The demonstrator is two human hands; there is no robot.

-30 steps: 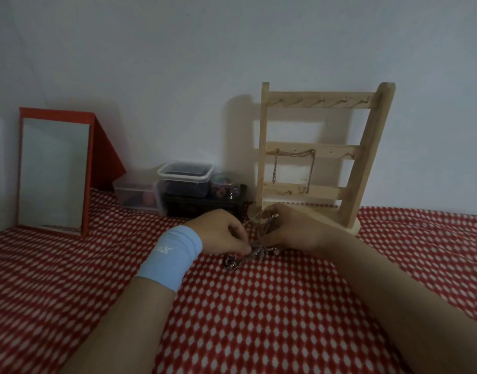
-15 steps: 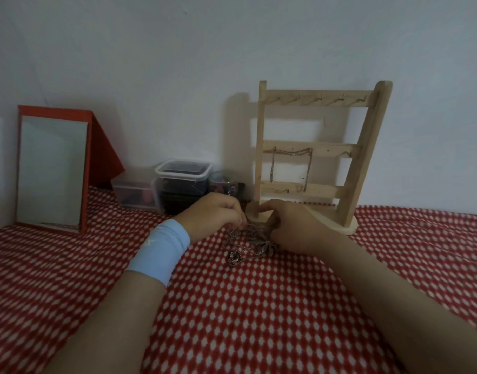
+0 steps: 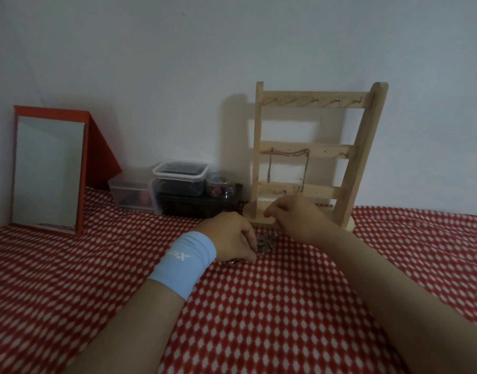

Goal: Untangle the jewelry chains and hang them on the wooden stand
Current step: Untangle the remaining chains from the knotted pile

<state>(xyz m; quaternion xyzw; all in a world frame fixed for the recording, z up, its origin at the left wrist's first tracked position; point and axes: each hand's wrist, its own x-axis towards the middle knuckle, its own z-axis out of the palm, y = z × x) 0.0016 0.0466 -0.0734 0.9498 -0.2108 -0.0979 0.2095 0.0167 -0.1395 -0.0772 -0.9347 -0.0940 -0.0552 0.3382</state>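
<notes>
Two hands are being held at the tangled chains (image 3: 265, 245), which are lying on the red checked cloth (image 3: 259, 306) at 6 o'clock of the wooden stand (image 3: 362, 157). The tangle is being pinched from 9 o'clock by the curled left hand (image 3: 228, 236). The right hand (image 3: 294, 221) is being held curled at 1 o'clock; its grip cannot be told. One hung chain (image 3: 270, 168) is being carried on the middle rail.

The tangled chains (image 3: 265, 245) lie on the counter (image 3: 259, 306) between the left hand (image 3: 229, 236) and the right hand (image 3: 291, 217), just before the wooden stand (image 3: 363, 157) — one chain (image 3: 269, 168) hangs on its middle rail. Containers (image 3: 180, 174) sit left of it, and the mirror (image 3: 48, 174) farthest left.
</notes>
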